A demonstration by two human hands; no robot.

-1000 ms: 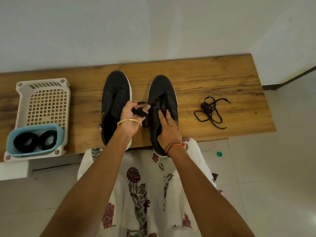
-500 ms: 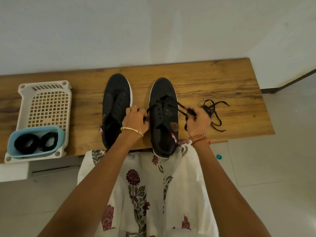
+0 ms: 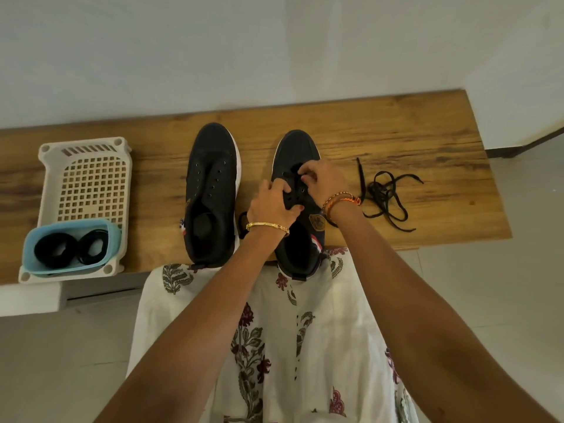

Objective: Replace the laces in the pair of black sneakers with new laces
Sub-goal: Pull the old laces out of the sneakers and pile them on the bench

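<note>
Two black sneakers stand side by side on the wooden bench (image 3: 412, 132), toes away from me. The left sneaker (image 3: 213, 184) has bare eyelets and no lace. My left hand (image 3: 270, 206) grips the left side of the right sneaker (image 3: 297, 151) at its eyelet row. My right hand (image 3: 323, 178) pinches a black lace at the upper eyelets. One lace end (image 3: 361, 178) trails off to the right of the shoe, and a loop (image 3: 242, 221) shows by my left wrist. The middle of the lacing is hidden by my hands.
A tangle of loose black laces (image 3: 386, 193) lies on the bench right of the shoes. At the left a white lattice basket (image 3: 88, 178) holds a blue tub (image 3: 70, 270) with two coiled black laces (image 3: 55, 250). The right sneaker's heel overhangs the bench edge above my lap.
Half a second ago my hands were pulling lace ends outward on either side of the right sneaker. Both hands have since come in onto its eyelets.
</note>
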